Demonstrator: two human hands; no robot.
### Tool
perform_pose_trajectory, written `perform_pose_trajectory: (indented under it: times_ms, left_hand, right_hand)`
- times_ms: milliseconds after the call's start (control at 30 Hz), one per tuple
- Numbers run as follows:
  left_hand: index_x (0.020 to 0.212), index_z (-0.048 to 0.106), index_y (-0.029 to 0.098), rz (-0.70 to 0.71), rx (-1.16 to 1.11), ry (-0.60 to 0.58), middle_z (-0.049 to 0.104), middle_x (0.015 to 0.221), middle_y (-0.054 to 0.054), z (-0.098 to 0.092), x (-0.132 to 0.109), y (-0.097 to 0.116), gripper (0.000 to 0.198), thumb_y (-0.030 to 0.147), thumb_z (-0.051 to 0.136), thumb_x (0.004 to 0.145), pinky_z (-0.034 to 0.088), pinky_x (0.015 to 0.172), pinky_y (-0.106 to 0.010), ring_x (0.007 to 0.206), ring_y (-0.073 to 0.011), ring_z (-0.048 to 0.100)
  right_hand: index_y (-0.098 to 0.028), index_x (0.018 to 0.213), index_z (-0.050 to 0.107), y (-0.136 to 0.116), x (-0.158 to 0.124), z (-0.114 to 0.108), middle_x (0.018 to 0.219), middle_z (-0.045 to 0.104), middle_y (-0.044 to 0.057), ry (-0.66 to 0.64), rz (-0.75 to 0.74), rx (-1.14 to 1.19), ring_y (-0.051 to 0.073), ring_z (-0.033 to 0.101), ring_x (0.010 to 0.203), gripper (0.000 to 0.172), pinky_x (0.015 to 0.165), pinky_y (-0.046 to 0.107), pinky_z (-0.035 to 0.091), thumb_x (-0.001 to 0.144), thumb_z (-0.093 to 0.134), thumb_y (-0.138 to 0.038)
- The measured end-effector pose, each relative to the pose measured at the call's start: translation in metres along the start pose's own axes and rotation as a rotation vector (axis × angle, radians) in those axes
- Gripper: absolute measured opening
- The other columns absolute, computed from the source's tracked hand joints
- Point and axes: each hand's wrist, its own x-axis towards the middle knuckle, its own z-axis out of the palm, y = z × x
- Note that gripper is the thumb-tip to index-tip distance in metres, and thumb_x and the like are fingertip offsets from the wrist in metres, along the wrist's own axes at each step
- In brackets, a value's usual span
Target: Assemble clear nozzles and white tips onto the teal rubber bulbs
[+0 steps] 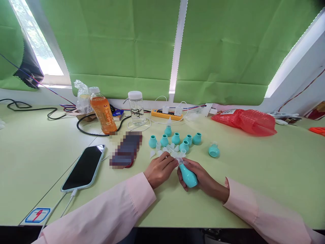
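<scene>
My right hand (pixel 201 176) wraps round a teal squeeze bulb (pixel 188 177), tilted with its neck pointing away from me. At that neck sits a translucent plastic tip (pixel 179 160), which the fingers of my left hand (pixel 160 168) pinch. Whether the tip is fully seated in the neck I cannot tell. Just beyond my hands stand several open-necked teal bulbs (pixel 175 138), with a pile of loose translucent tips (pixel 170 148) in front of them. One upright bulb (pixel 168 130) at the back has a tip in it. Off to the right, another teal bulb (pixel 214 150) lies apart.
Left of my hands lie a charging phone (pixel 85 166) and a second, blurred phone (pixel 127 149). Behind them stand an orange drink bottle (pixel 103 112) and a clear water bottle (pixel 137 110). A yellow power strip (pixel 166 115) and a red plastic bag (pixel 245 121) line the back.
</scene>
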Motion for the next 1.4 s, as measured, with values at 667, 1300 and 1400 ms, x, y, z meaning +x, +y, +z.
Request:
perform_pose_trajectory:
  times_ms: [667, 1300, 1400]
  left_hand:
    - [0.084, 0.034, 0.019, -0.854, -0.721, -0.285, 0.044, 0.042, 0.008, -0.004, 0.01, 0.017, 0.017, 0.03, 0.021, 0.086, 0.033, 0.047, -0.02, 0.039, -0.0093, 0.039]
    - [0.078, 0.055, 0.014, -0.327, -0.149, -0.041, 0.058, 0.065, -0.003, -0.001, 0.004, 0.006, 0.012, 0.02, 0.046, 0.08, 0.045, 0.056, -0.024, 0.063, -0.0119, 0.049]
    - [0.083, 0.055, 0.012, -0.257, -0.025, -0.046, 0.06, 0.069, -0.005, -0.004, 0.004, 0.006, 0.012, 0.019, 0.046, 0.08, 0.045, 0.056, -0.025, 0.068, -0.0141, 0.051]
  right_hand:
    - [-0.017, 0.087, 0.041, -0.005, -0.001, -0.002, 0.054, 0.052, -0.002, 0.153, -0.099, -0.118, 0.009, 0.045, 0.038, 0.022, 0.033, 0.019, 0.032, 0.077, 0.044, -0.037]
    - [-0.018, 0.083, 0.039, -0.008, 0.0, -0.002, 0.054, 0.051, -0.002, 0.112, -0.034, -0.076, 0.008, 0.044, 0.036, 0.024, 0.032, 0.018, 0.03, 0.076, 0.043, -0.041]
    - [-0.018, 0.081, 0.039, -0.008, 0.0, -0.002, 0.054, 0.051, -0.002, 0.118, -0.035, -0.097, 0.008, 0.044, 0.036, 0.024, 0.032, 0.018, 0.03, 0.076, 0.043, -0.041]
